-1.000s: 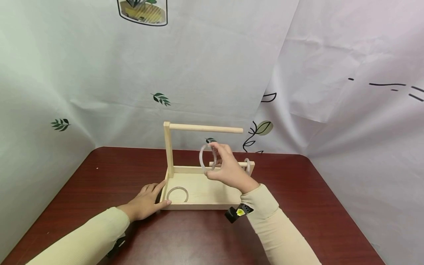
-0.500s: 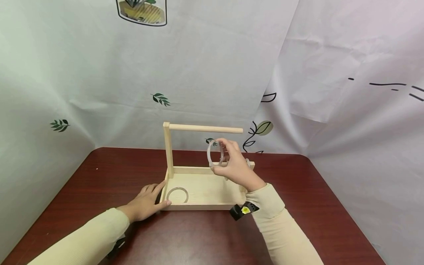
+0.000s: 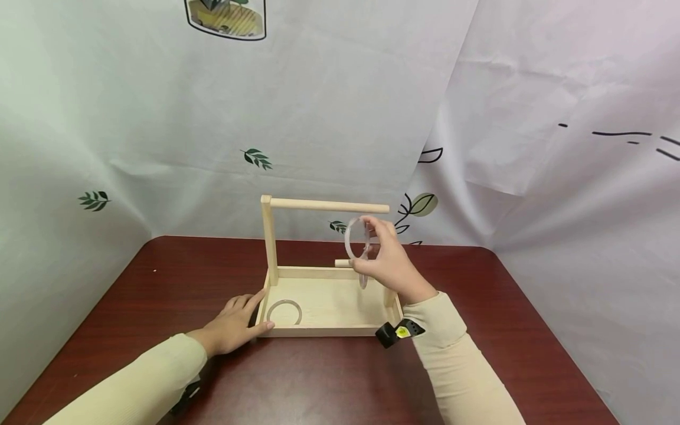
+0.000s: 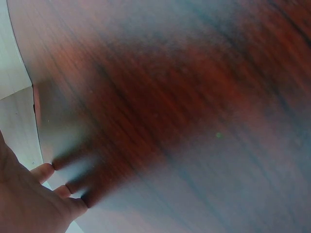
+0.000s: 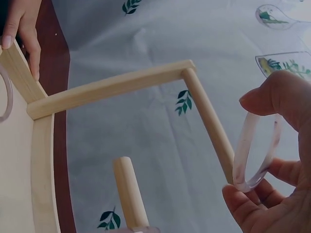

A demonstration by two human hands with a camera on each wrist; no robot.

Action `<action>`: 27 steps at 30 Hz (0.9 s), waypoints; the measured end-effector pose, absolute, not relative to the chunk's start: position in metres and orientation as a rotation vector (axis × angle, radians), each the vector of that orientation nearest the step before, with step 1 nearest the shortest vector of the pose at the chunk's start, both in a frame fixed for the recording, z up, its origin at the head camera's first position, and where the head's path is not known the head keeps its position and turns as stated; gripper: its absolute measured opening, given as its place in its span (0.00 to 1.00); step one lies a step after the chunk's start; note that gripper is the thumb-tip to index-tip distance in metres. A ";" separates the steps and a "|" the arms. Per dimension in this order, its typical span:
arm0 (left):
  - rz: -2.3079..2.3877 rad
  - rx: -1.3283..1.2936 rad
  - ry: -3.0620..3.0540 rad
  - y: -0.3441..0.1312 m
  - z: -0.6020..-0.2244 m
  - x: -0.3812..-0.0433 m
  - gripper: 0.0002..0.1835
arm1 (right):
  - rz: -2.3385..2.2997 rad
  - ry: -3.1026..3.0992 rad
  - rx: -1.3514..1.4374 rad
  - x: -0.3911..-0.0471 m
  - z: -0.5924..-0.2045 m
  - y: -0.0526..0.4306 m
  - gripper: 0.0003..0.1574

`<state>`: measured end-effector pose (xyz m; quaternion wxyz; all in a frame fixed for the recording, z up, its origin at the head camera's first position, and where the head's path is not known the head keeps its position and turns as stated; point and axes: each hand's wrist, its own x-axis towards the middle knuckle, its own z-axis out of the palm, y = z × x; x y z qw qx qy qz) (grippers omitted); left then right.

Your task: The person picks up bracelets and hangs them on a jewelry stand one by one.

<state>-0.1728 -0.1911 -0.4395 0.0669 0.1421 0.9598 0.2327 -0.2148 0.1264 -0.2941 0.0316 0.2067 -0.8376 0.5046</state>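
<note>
My right hand (image 3: 391,261) pinches a translucent pale bangle (image 3: 347,239) between thumb and fingers, upright, just below the free end of the upper rod (image 3: 329,205) of a wooden stand. In the right wrist view the held bangle (image 5: 241,155) overlaps that rod's end. Another bangle (image 3: 363,280) hangs from the shorter lower rod (image 3: 342,263), mostly behind my right hand. A further bangle (image 3: 285,301) lies flat in the tray base (image 3: 324,332), at its left front corner. My left hand (image 3: 231,324) rests with spread fingers on the tray's left edge.
The stand's tall left post (image 3: 269,242) carries the upper rod. Beneath everything is a dark red wooden table (image 3: 313,378). A pale printed cloth (image 3: 340,106) hangs behind and at both sides.
My right hand has moved to the right and slightly up with the bangle. It now covers more of the lower rod. The left hand has stayed on the tray edge.
</note>
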 end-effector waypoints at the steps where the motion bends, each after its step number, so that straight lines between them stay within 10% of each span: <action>1: 0.701 0.429 2.893 -0.191 -0.439 -0.173 0.46 | 1.537 -2.582 0.637 -0.215 -0.294 0.127 0.47; 27: 0.697 0.424 2.882 -0.191 -0.439 -0.173 0.46 | 1.572 -2.494 0.424 -0.233 -0.286 0.153 0.44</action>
